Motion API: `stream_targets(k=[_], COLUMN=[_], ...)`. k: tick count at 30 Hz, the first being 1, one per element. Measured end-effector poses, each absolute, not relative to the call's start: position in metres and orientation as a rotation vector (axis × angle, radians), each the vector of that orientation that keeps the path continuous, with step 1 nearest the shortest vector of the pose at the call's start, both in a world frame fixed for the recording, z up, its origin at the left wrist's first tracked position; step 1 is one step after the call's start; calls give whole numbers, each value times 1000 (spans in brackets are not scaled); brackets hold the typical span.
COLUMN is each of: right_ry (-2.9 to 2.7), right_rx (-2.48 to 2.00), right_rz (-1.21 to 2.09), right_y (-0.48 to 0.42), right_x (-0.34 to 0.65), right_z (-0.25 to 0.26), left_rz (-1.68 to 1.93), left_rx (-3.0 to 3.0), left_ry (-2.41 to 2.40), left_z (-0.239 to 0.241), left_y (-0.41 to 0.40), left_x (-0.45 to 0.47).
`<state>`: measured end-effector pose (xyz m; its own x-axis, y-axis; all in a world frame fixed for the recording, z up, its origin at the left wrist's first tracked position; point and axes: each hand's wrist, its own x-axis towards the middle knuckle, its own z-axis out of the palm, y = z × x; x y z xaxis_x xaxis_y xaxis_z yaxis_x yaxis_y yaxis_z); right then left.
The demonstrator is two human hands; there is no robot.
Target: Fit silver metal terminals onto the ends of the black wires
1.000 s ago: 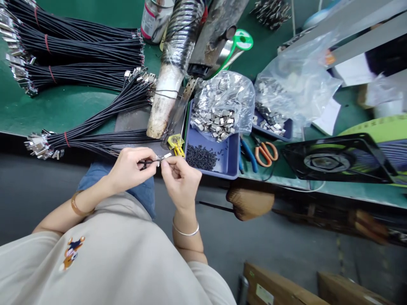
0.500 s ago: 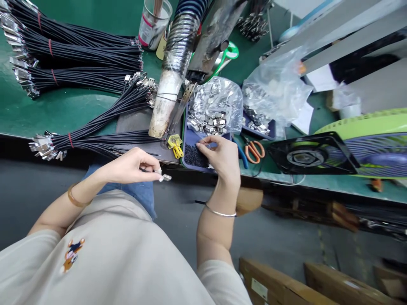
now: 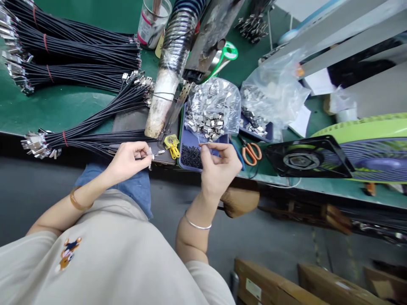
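Observation:
My left hand (image 3: 131, 164) is closed in a pinch on a thin black cable, whose small metal connector (image 3: 161, 153) sticks out to the right past the fingertips. My right hand (image 3: 219, 171) is at the front edge of a blue tray (image 3: 188, 140), with thumb and forefinger pressed together. Whatever lies between those fingertips is too small to make out. Small black pieces (image 3: 190, 156) fill the tray's front part. Behind them, loose metal connectors (image 3: 212, 126) spill from a clear plastic bag (image 3: 219, 95). A yellow tool (image 3: 173, 146) lies between the two hands.
Bundled black cables (image 3: 85, 78) cover the bench's left side. A soldering-stained extraction hose (image 3: 163, 93) and a metal tube (image 3: 205, 46) slope down over the middle. Orange-handled scissors (image 3: 251, 153), a black fan (image 3: 302, 160) and a green fan (image 3: 375, 156) stand to the right.
My left hand has moved up toward the bench edge with the cable and connector. My right hand has turned, its fingertips now pinched above the black pieces. The view has shifted slightly.

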<state>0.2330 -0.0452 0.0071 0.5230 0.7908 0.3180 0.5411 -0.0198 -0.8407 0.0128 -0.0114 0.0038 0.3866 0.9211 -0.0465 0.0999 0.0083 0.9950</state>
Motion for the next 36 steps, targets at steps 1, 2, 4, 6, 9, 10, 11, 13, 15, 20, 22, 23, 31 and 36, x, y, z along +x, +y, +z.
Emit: stream_targets(k=[1,2,4,6,9,10,11,13,15,20,22,23,31,36], right_ry=[-1131,-1141,-1197,-1272,-1374,-1400,-1422,-1456,-1479,-1518,-1519,-1518,-1530,-1535], right_rx=[-1636,-1596,-1555,-1553,-1556,-1552,-1545,-1529,-1526,-1545,-1553,-1556,-1536,-1524], right_rz=[355,434,607,695,624,589,564,543,531,545,547,547,521,526], right_y=[-48,-51,-57,-62,-63,-62,-61,-59,-58,-60,-60,-60,-61,-61], right_x=[226,218,202,188,173,171,170,169,169,170,170,170,168,168], right_z=[7,6,4,2,-2,-3,-4,-5,-5,-2,-1,-1,1,4], left_rz=[845,843,835,836,858,864,865,859,854,854,855,856,857,861], left_rx=[1425,1428,1419,1385,1343,1347,1358,1383,1395,1395,1407,1413,1432,1432], left_ry=[1006,1022,1037,1035,1038,1043,1047,1048,1044,1036,1038,1041,1025,1028], left_z=[4,3,3,2,0,0,-1,-1,-1,0,0,0,0,-2], left_y=[-12,-12,-13,-13,-13,-13,-13,-13,-13,-13,-13,-13,-14,-14], left_x=[14,14,16,17,19,19,19,19,19,19,19,19,18,17])
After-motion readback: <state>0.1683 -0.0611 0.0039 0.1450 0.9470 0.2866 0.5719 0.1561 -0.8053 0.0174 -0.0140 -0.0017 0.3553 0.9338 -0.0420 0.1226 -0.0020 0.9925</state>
